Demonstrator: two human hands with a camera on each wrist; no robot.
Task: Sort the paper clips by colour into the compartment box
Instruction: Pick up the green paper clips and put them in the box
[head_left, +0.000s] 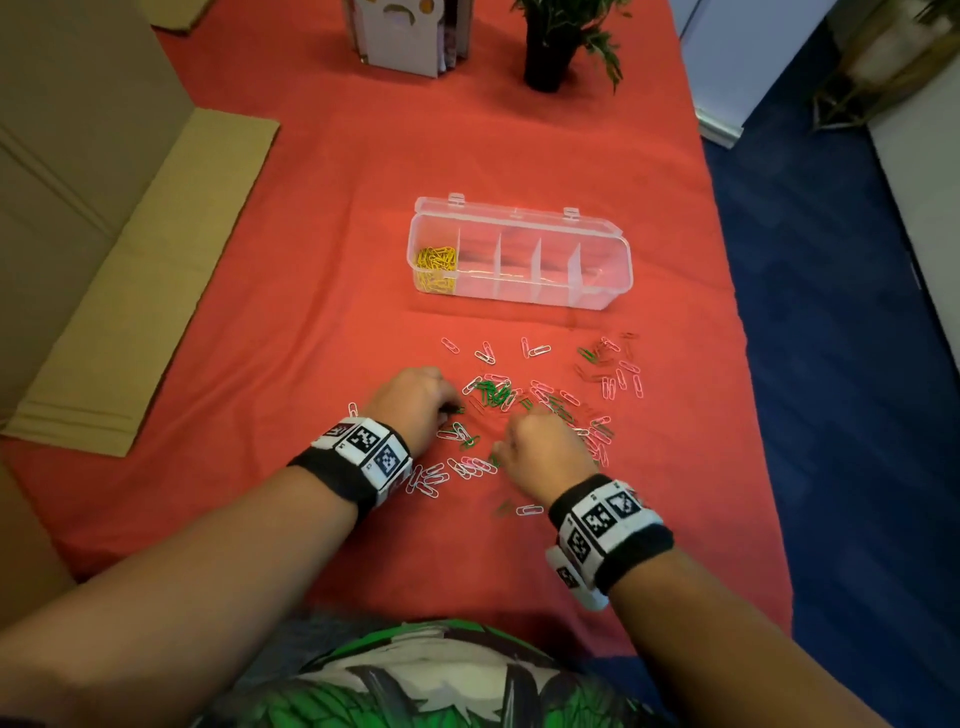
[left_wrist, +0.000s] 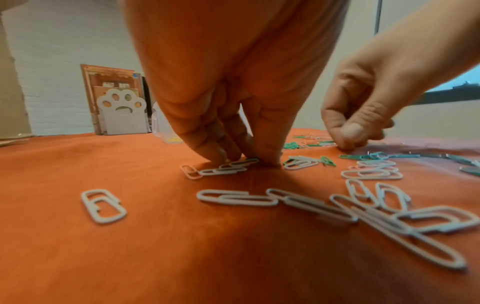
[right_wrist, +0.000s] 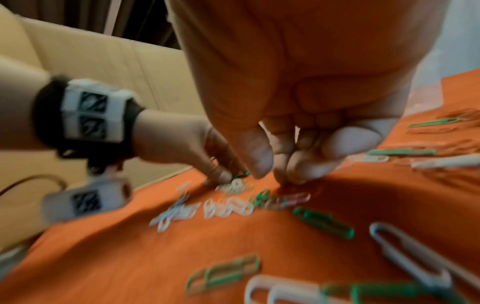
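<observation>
A clear compartment box (head_left: 597, 244) lies open on the red cloth, with yellow clips (head_left: 436, 265) in its leftmost compartment. White, green and red paper clips (head_left: 519, 395) are scattered in front of it. My left hand (head_left: 452, 408) has its fingertips down on the cloth and pinches a green clip (right_wrist: 241, 174) against its thumb. My right hand (head_left: 511, 431) is beside it with curled fingers, thumb and forefinger tips (left_wrist: 346, 144) down among the clips. Whatever is between those tips is hidden.
A flattened cardboard box (head_left: 130, 291) lies at the left. At the far end stand a paw-shaped white file holder (head_left: 400, 31) and a potted plant (head_left: 550, 47). The cloth's right edge (head_left: 727, 322) drops to blue floor.
</observation>
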